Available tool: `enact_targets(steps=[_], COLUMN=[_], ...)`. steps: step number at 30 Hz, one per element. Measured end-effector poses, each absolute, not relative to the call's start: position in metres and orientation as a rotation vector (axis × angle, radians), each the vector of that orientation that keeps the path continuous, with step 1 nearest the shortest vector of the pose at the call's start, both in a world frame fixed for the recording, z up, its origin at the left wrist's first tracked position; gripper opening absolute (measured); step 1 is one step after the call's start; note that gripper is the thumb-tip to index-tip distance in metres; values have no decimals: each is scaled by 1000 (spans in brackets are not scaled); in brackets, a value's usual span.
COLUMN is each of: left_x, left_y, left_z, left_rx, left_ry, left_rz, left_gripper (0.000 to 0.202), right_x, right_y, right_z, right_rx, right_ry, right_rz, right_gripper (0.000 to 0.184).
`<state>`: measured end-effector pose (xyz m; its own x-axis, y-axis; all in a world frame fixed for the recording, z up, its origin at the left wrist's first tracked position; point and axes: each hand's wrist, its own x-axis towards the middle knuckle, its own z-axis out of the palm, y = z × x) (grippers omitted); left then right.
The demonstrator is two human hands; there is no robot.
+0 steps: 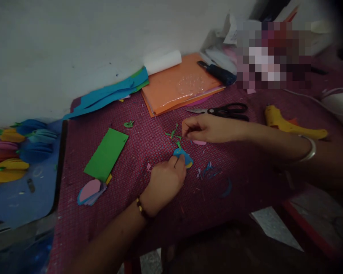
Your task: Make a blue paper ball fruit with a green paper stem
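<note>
My left hand [167, 180] rests on the table with its fingers closed on a small blue paper cutout [178, 152]. A green paper stem [179, 144] sticks up from the cutout's far edge, and a bit of yellow shows at its right. My right hand [198, 128] hovers just beyond it, thumb and fingers pinched together; whatever lies between them is hidden. Thin green paper strips [173, 133] lie beside the right fingertips. Under that hand a pink paper piece [199, 142] partly shows. Blue paper scraps [210, 170] are scattered right of the cutout.
Black-handled scissors [225, 111] and a yellow glue gun [294, 125] lie beyond my right arm. Orange sheets [171, 91] carry a dark box cutter [217, 71]. Left are a green card [107, 154], rounded paper cutouts [90, 192] and a blue surface [25, 198] with colourful paper shapes.
</note>
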<state>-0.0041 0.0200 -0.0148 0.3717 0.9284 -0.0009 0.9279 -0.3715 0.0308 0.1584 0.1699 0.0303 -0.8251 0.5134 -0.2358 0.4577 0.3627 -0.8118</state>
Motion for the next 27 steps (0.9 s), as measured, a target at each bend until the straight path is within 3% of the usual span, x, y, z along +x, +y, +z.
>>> enact_targets(steps=[7,16,21,27], left_x=[-5,-7,-10,-5], left_y=[17,16,12,9], left_z=[-3,0,4,-2], left_rx=[2408,2216,2170,2160], left_ry=[1860,1804,1816,1966], left_rz=[42,164,202,119], left_gripper=[23,27,35,28], right_x=[187,180,171,164], right_y=[109,92,89,82], right_z=[9,4,7,6], right_rx=[-1204,-1277,-1234,-1183], right_ry=[-1792,-1183,-1276,-1211], right_rz=[2109,2304,2372,2362], right_gripper=[14,20,23,18])
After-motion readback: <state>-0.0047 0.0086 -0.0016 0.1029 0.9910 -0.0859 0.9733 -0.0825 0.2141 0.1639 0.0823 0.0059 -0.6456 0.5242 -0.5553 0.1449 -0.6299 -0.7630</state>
